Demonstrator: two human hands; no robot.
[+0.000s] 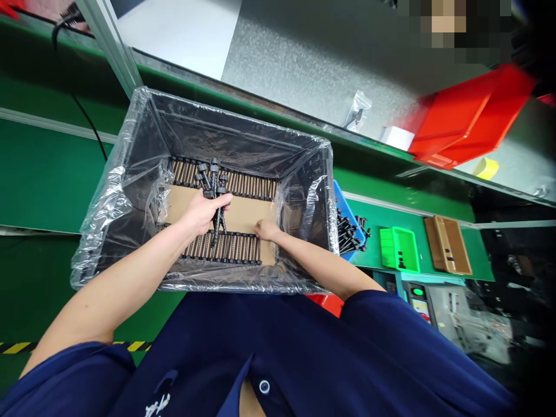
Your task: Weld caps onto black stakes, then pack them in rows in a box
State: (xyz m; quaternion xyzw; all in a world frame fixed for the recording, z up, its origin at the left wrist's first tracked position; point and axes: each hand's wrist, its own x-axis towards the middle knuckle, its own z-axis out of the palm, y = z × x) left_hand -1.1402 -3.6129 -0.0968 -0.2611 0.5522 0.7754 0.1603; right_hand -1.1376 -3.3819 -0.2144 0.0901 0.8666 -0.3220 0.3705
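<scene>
My left hand (203, 212) is closed around a bunch of black rod-like parts (214, 174) with thick ribbed ends, held over a deep grey bin (234, 119) lined with clear plastic. Inside lies a brown cardboard sheet (247, 209). One row of similar black rods (254, 186) lies side by side along its far edge, and a second row (226, 248) lies along its near edge. My right hand (266, 230) is at the right end of the near row with its fingers pressed together; whatever they hold is hidden.
Right of the bin, a blue tray (343, 205) holds more black rods. Beyond it stand a green tray (398, 250) and a brown tray (448, 245) with small dark pieces. A raised grey shelf (295, 69) carries a red bin (473, 116). A person is partly visible behind it.
</scene>
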